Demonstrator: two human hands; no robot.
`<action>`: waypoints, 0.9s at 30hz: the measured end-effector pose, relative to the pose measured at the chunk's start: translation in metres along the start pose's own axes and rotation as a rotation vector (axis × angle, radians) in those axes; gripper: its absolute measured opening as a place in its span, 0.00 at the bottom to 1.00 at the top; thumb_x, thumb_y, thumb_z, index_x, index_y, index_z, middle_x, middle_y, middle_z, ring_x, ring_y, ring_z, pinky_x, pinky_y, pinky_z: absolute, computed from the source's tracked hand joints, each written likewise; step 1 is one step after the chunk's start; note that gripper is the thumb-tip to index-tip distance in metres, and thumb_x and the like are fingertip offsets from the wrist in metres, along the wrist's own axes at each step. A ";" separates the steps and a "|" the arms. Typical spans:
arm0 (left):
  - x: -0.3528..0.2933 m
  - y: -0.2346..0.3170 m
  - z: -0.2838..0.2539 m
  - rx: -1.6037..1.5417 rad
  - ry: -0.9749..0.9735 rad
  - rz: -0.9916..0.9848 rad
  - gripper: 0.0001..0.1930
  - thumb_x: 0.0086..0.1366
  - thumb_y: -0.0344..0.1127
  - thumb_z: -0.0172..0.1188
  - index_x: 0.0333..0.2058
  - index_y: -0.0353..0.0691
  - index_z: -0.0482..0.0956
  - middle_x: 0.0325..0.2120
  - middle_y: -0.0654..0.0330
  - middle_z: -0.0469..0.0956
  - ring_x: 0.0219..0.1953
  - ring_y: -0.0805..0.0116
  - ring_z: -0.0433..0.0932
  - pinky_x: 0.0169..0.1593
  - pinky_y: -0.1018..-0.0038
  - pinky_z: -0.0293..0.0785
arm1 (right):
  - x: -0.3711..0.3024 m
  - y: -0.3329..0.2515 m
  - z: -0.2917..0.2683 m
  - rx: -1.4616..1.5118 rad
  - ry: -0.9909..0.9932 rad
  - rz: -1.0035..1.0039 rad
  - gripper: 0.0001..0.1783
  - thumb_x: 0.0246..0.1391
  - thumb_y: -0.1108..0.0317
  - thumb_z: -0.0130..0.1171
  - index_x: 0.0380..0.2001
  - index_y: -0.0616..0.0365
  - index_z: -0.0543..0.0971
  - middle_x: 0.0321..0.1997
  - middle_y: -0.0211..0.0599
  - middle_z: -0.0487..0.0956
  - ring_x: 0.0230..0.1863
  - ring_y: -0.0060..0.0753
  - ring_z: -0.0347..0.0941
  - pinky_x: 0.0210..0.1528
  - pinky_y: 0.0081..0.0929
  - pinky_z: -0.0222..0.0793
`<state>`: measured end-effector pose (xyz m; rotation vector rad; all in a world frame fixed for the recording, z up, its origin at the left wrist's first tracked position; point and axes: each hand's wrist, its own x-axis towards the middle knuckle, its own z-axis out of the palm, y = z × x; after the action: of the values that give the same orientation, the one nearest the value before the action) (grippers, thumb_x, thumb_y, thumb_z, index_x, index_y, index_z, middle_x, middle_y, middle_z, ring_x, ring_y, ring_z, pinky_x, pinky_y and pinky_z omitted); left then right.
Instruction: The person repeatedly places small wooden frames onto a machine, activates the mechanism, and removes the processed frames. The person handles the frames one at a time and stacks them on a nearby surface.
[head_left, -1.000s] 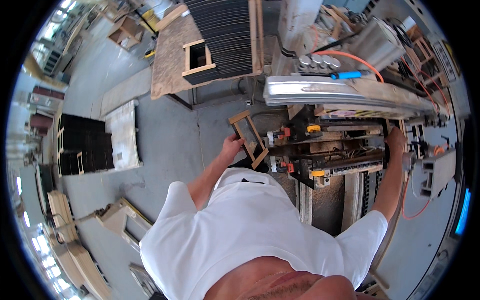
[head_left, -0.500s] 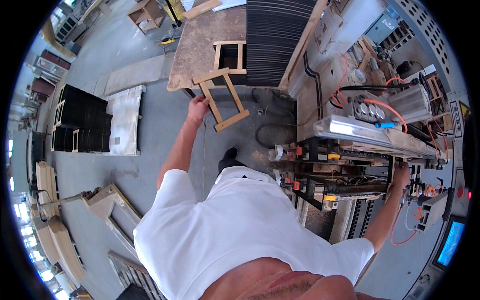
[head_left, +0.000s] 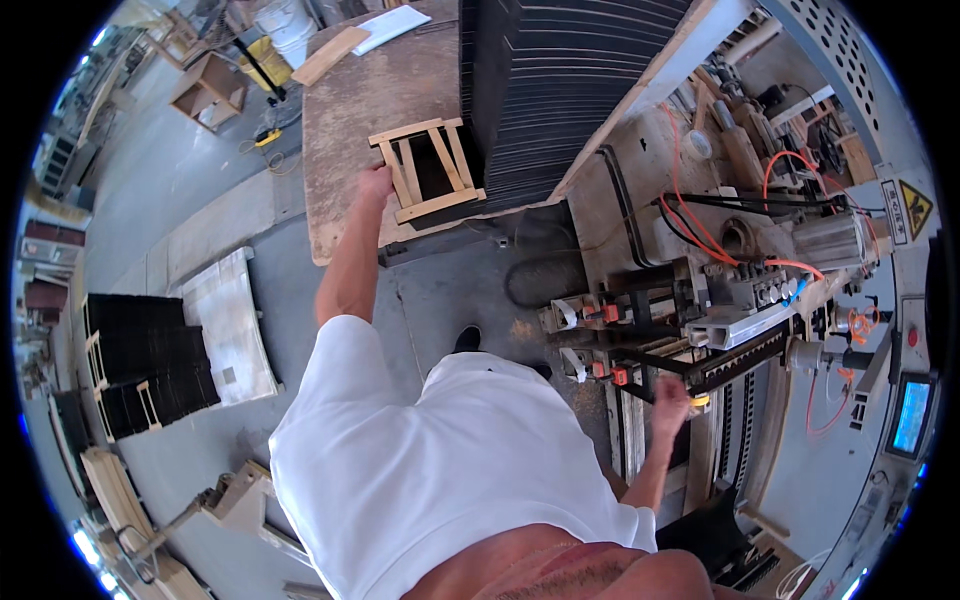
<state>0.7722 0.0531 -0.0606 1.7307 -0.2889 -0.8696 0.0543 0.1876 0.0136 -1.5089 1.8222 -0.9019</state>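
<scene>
My left hand (head_left: 376,183) is closed on the side rail of a small light wooden frame (head_left: 401,178). The frame has two longer rails crossed by two bars, and it overlaps a similar wooden frame on the corner of a worn brown table (head_left: 335,150). Whether the two frames touch I cannot tell. On the right, my right hand (head_left: 670,402) is over the clamping machine (head_left: 735,365), close to a yellow knob (head_left: 699,401). Its fingers are blurred, and nothing can be made out in them.
A tall stack of black panels (head_left: 575,90) rises on the table beside the frames. More black stacked pieces (head_left: 150,365) stand on the floor at left by a pale board (head_left: 228,330). Orange hoses and a control screen (head_left: 910,415) are at right.
My left hand has carried the wooden frame forward, over the table corner and the other frame. My right hand has drawn back from the machine's far right side toward my body.
</scene>
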 end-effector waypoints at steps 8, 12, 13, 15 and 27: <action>0.014 -0.031 0.054 -0.180 -0.044 0.082 0.21 0.61 0.34 0.58 0.50 0.28 0.71 0.46 0.45 0.76 0.48 0.59 0.75 0.50 0.67 0.70 | -0.109 0.110 0.081 -0.026 -0.201 0.319 0.06 0.47 0.72 0.63 0.27 0.65 0.80 0.25 0.38 0.81 0.30 0.27 0.78 0.33 0.26 0.73; 0.055 -0.061 0.024 -0.114 0.135 0.071 0.22 0.63 0.37 0.56 0.51 0.27 0.69 0.48 0.44 0.74 0.52 0.57 0.72 0.54 0.67 0.68 | -0.113 0.089 0.081 -0.305 -0.219 -0.033 0.04 0.48 0.75 0.57 0.23 0.61 0.80 0.22 0.31 0.79 0.26 0.24 0.75 0.30 0.23 0.70; 0.079 -0.076 -0.026 0.160 0.244 0.175 0.18 0.64 0.38 0.52 0.47 0.29 0.73 0.43 0.44 0.76 0.48 0.53 0.75 0.51 0.65 0.71 | -0.100 0.075 0.078 -0.228 -0.234 0.127 0.04 0.47 0.73 0.58 0.24 0.61 0.80 0.22 0.32 0.78 0.28 0.25 0.76 0.31 0.26 0.69; 0.052 -0.105 -0.017 0.825 0.042 0.524 0.14 0.66 0.37 0.47 0.35 0.35 0.80 0.32 0.48 0.80 0.36 0.51 0.79 0.40 0.57 0.74 | -0.121 0.068 0.050 -0.262 -0.064 0.121 0.07 0.49 0.69 0.59 0.27 0.62 0.80 0.23 0.38 0.79 0.29 0.29 0.76 0.34 0.30 0.70; -0.150 -0.300 0.033 2.298 -0.854 0.860 0.12 0.62 0.42 0.58 0.43 0.49 0.81 0.42 0.64 0.81 0.40 0.70 0.81 0.33 0.69 0.77 | -0.231 -0.058 -0.210 -0.701 0.773 0.067 0.12 0.43 0.72 0.65 0.34 0.58 0.77 0.42 0.43 0.79 0.44 0.48 0.74 0.45 0.37 0.71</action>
<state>0.5761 0.2223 -0.2765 2.2254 -3.2655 -0.2112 -0.0398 0.4346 0.1899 -1.5789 2.9664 -0.9378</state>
